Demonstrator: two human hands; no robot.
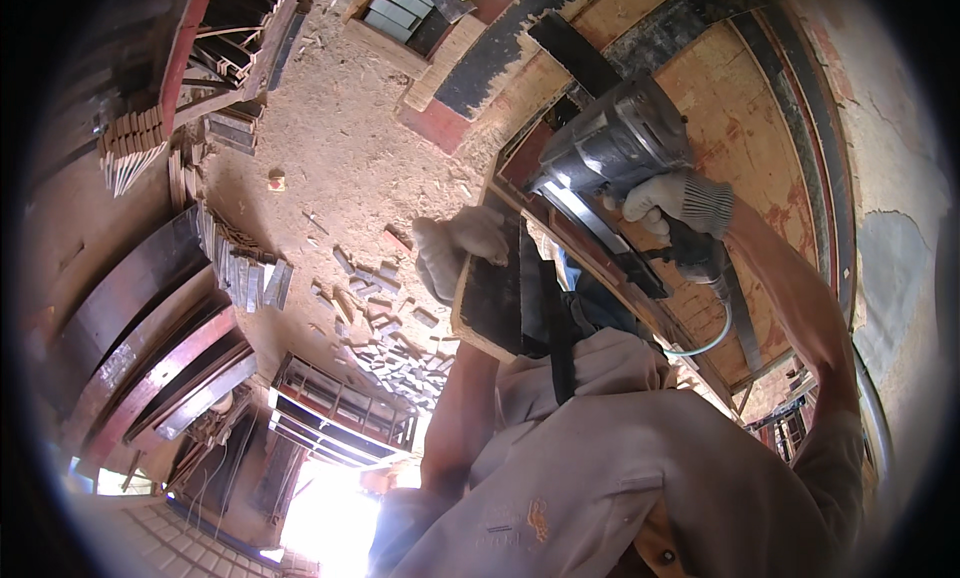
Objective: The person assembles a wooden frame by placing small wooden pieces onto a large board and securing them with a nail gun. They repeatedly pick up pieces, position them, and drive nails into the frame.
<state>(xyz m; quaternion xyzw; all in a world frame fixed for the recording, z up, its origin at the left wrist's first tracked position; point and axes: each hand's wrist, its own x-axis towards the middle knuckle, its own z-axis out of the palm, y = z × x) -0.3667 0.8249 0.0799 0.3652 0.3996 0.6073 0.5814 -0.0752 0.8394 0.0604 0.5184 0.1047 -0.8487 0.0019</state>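
My right hand [665,203], in a pale knit glove, is closed round the handle of a nail gun [620,133] with a dark, rounded body. The gun's long magazine slants toward my waist, and a thin pale hose [722,328] curves away below its handle. My left hand [455,246], gloved too, grips the far left edge of a dark-faced board [490,303] with a raw wood rim, close in front of my body. Some of its fingers are hidden behind the board. The gun's nose is near a wooden frame edge beyond the board.
To my right lies a large plywood panel [715,108] with dark strips along its edges. Wood offcuts [390,348] litter the dusty floor [330,168] at left. Curved dark panels [140,328] lean at far left, near stacked wood strips [245,268]. A wall [900,178] stands at right.
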